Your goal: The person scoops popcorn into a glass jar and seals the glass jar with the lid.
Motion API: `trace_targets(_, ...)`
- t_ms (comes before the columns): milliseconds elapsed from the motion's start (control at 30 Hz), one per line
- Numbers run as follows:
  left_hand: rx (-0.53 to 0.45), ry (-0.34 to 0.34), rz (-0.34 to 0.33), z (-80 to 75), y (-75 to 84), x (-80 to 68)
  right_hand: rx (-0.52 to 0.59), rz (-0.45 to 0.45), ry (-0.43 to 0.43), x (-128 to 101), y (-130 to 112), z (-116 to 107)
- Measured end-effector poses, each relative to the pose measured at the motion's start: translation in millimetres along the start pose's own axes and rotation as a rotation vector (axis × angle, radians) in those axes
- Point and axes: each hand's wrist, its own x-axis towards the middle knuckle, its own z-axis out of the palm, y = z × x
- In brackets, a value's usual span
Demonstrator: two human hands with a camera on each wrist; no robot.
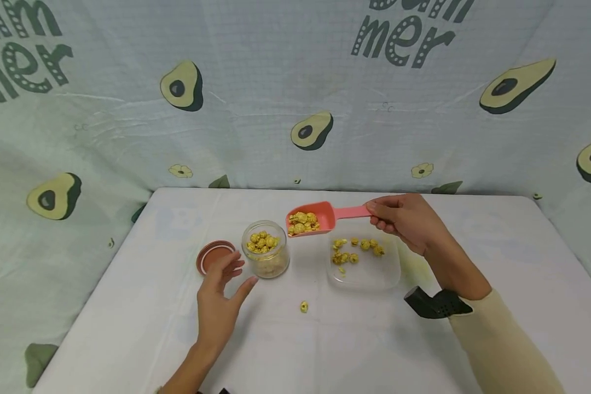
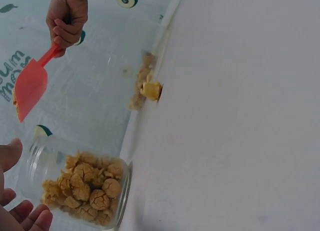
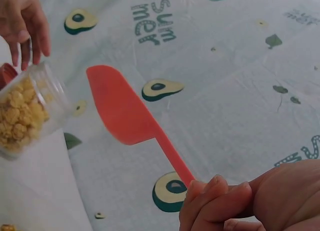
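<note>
My right hand (image 1: 405, 221) grips the handle of a pink-red scoop (image 1: 329, 216), which carries several pieces of yellow popcorn (image 1: 302, 222). The scoop is held above the table, between a glass jar (image 1: 271, 265) and a clear plastic container (image 1: 364, 276). Popcorn fills much of the jar, as the left wrist view shows through its glass (image 2: 87, 188). Beside the jar, my left hand (image 1: 220, 303) is spread with thumb and fingers apart, holding nothing; whether a fingertip touches the glass I cannot tell. Some popcorn lies in the plastic container.
A brown-red lid (image 1: 208, 257) lies left of the jar, partly behind the left hand. One loose popcorn piece (image 1: 303, 307) sits on the white-covered table (image 1: 295, 355). Behind the table hangs a cloth (image 1: 256, 82) printed with avocados. A black wrist device (image 1: 435, 303) is on the right wrist.
</note>
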Motion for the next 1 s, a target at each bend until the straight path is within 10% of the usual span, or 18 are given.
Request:
trace_targets(433, 0.145, -0.103, -0.198, 13.9, -10.4, 27.3, -0.072, 0.033, -0.003, 20, -20, 35)
trace_targets(1000, 0.170, -0.097, -0.168, 13.9, -12.2, 29.5, -0.145, -0.029, 0.007, 26, -45, 51)
